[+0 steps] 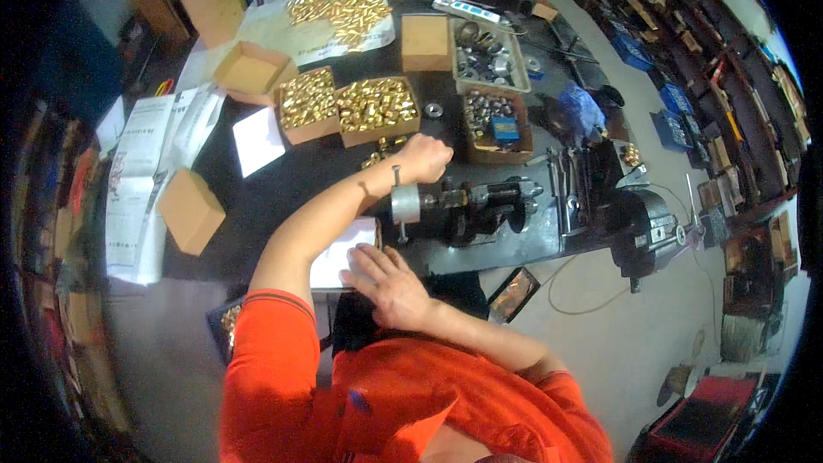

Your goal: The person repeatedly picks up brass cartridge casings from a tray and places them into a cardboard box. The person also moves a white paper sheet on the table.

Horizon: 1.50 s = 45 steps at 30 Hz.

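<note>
My left hand [424,159] is closed into a fist beyond a round grey metal head [405,204] with a bolt standing up from it. Whatever the fist holds, if anything, is hidden. Close by it lies a small heap of brass fittings [383,152] on the black tabletop. The head sits at the left end of a dark bench-mounted metal fixture [497,197]. My right hand [393,287] is open at the table's near edge, its fingers resting on a white sheet or flat box [333,261].
Two cardboard boxes of brass fittings [377,103] stand beyond my left hand. More brass pieces [343,13] lie spread on paper at the far side. Metal parts fill a tray [493,56]. Wrenches [570,193] and a dark vise [643,227] are at right.
</note>
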### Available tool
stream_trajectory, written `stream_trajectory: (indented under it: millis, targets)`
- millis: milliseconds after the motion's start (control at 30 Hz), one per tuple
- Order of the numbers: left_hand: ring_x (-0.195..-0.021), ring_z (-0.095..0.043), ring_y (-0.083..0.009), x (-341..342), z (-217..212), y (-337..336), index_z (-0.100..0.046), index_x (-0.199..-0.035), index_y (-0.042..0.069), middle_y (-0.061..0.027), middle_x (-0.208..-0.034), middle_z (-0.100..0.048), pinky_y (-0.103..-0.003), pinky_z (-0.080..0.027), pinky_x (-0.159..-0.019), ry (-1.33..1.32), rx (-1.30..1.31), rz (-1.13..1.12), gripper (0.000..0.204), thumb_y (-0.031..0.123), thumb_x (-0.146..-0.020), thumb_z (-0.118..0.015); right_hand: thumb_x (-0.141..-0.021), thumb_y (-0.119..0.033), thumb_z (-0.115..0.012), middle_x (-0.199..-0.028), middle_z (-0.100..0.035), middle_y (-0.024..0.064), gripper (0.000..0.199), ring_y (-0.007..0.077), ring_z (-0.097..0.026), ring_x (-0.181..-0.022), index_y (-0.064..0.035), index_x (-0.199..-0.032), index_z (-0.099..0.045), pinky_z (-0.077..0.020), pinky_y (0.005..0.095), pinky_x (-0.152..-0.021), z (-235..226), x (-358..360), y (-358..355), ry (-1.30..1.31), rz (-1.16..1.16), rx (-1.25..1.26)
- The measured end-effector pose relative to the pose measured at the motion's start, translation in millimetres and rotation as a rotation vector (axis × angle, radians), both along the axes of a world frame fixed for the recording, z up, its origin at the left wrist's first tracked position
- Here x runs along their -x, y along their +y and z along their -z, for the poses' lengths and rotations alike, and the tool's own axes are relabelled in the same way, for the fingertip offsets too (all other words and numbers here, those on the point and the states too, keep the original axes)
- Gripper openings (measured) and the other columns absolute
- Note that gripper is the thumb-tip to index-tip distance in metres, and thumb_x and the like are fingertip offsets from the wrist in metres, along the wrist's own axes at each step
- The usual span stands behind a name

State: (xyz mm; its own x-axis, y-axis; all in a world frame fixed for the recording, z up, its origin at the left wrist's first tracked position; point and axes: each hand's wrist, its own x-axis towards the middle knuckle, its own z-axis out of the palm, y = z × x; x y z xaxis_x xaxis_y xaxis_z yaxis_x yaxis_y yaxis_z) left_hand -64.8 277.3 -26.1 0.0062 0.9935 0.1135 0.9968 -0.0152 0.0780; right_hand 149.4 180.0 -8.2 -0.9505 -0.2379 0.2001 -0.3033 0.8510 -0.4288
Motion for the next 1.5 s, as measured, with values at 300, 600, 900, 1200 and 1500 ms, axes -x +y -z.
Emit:
stream_trajectory:
  millis: [300, 600, 900, 1200, 1500]
  targets:
    - [-0.07, -0.065, -0.0265, 24.7, -46.9, -97.7, -0.067, -0.096, 0.004, -0.0143, -0.079, -0.066, -0.039, -0.051, -0.065, -0.445, -0.15, -0.295, 0.027, 0.025, -0.078, -0.065, -0.061, -0.023, -0.074, -0.144, -0.037, 0.0173, 0.083, 0.0342, -0.031, -0.137, -0.0115, -0.137, -0.044, -0.0246, 0.0559, -0.11, -4.2, 1.7, 0.4, -0.052, 0.026, -0.127]
    - [-0.052, -0.05, -0.0054, 3.4, -96.7, -246.8, -0.058, -0.1, 0.001, -0.0013, -0.066, -0.057, -0.022, -0.04, -0.045, -1.036, -0.151, -0.609, 0.021, 0.022, -0.095, -0.058, -0.063, -0.028, -0.074, -0.145, -0.035, 0.0177, 0.082, 0.0354, -0.026, -0.138, -0.0087, -0.137, -0.044, -0.0176, 0.062, -0.11, -12.9, 1.1, -21.3, -0.106, 0.102, -0.24]
    - [-0.057, -0.048, -0.0071, -29.2, -75.7, -251.3, -0.067, -0.091, -0.001, -0.0031, -0.064, -0.055, -0.026, -0.04, -0.051, -0.795, -0.141, -0.496, 0.02, 0.015, -0.08, -0.074, -0.063, -0.029, -0.071, -0.144, -0.036, 0.0176, 0.077, 0.035, -0.027, -0.138, -0.0082, -0.133, -0.049, -0.0118, 0.064, -0.111, -15.3, -3.9, -21.3, -0.061, 0.094, -0.263]
    - [-0.08, -0.064, -0.0381, -44.1, -44.5, -206.8, -0.068, -0.089, 0.003, -0.019, -0.083, -0.066, -0.047, -0.051, -0.071, -0.478, -0.134, -0.346, 0.017, 0.017, -0.079, -0.066, -0.06, -0.028, -0.071, -0.136, -0.045, 0.016, 0.072, 0.0328, -0.035, -0.134, -0.0043, -0.126, -0.055, -0.0117, 0.064, -0.112, -13.3, -19.1, -18.8, -0.003, 0.093, -0.193]
    - [-0.077, -0.065, -0.0375, -46.5, -33.5, -188.5, -0.069, -0.093, 0.007, -0.0184, -0.081, -0.067, -0.047, -0.052, -0.07, -0.337, -0.073, -0.409, 0.017, 0.019, -0.081, -0.066, -0.057, -0.026, -0.071, -0.133, -0.047, 0.0148, 0.073, 0.032, -0.037, -0.132, -0.0043, -0.125, -0.055, -0.0133, 0.0636, -0.112, -2.1, -18.6, -17.7, 0.039, 0.104, -0.133]
